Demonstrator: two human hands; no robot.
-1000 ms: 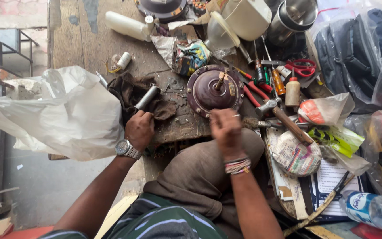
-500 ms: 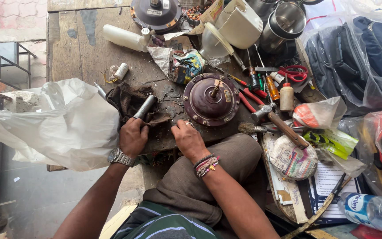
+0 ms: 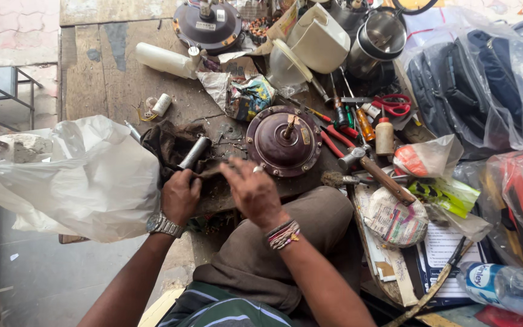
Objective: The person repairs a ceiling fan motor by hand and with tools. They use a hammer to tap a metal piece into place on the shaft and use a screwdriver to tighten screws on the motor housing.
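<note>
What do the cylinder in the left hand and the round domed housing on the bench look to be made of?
Cylinder: probably bare metal, grey with a dull sheen. The left hand grips its lower end against a dark brown cloth. Round domed housing: likely metal painted a worn maroon, with rim screws and a central shaft. The right hand hovers beside it.

I note a maroon motor housing [image 3: 284,141], grey metal tube [image 3: 194,152], dark brown cloth [image 3: 167,144], white plastic bag [image 3: 86,181], red-handled scissors [image 3: 391,104], and green-striped shirt [image 3: 225,310].
</note>
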